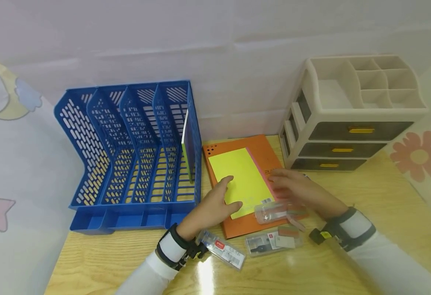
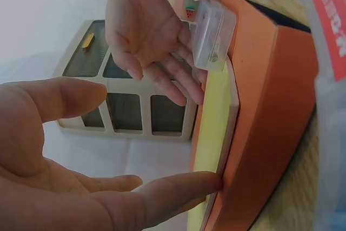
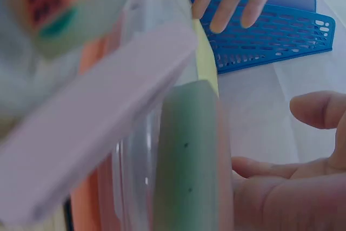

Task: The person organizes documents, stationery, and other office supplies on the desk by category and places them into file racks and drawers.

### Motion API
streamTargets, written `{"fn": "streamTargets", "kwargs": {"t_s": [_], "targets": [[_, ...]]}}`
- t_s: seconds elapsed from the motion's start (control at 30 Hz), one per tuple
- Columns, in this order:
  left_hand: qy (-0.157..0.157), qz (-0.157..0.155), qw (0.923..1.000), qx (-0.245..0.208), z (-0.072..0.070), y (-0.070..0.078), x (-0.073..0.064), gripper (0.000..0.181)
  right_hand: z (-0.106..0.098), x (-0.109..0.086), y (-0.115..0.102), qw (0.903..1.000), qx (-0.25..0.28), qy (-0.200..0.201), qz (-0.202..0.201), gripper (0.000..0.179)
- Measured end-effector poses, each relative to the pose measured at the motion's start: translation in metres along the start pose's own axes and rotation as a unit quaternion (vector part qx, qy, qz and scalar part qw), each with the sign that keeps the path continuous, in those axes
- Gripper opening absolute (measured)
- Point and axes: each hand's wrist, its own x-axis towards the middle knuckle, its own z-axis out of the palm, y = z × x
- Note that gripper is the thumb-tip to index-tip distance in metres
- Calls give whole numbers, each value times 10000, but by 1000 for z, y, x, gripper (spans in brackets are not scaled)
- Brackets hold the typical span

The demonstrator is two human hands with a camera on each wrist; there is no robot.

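Observation:
A yellow notebook [image 1: 241,176] with a pink one [image 1: 258,166] under its right edge lies on an orange document box [image 1: 267,149]. My left hand [image 1: 215,207] is at the notebook's left side, thumb and fingers spread, a fingertip right at its edge in the left wrist view. On the other side, my right hand [image 1: 293,186] has its fingers extended near the right edge, blurred in the head view. A clear plastic case [image 1: 270,213] lies over the lower right corner of the notebook. Watermelon-patterned block [image 3: 54,4], pink block [image 3: 102,117] and green block [image 3: 184,155] appear close to the right wrist camera.
Two more clear cases, one with a red label [image 1: 222,250] and one holding small items [image 1: 256,246], lie in front. At left stands a blue file rack [image 1: 198,164] with a thin booklet [image 1: 188,147] in its right slot. A cream drawer organizer [image 1: 363,116] stands back right.

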Motion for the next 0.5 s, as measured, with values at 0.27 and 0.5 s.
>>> {"fn": "streamTargets", "kwargs": {"t_s": [0.27,0.5], "targets": [[46,47,10000,-69,5,-2,4,81,-5,4,4,9963,854,5,126,58],[79,62,9995,-299,7,-3,5,79,-8,7,6,9911,1327,47,82,54]]}}
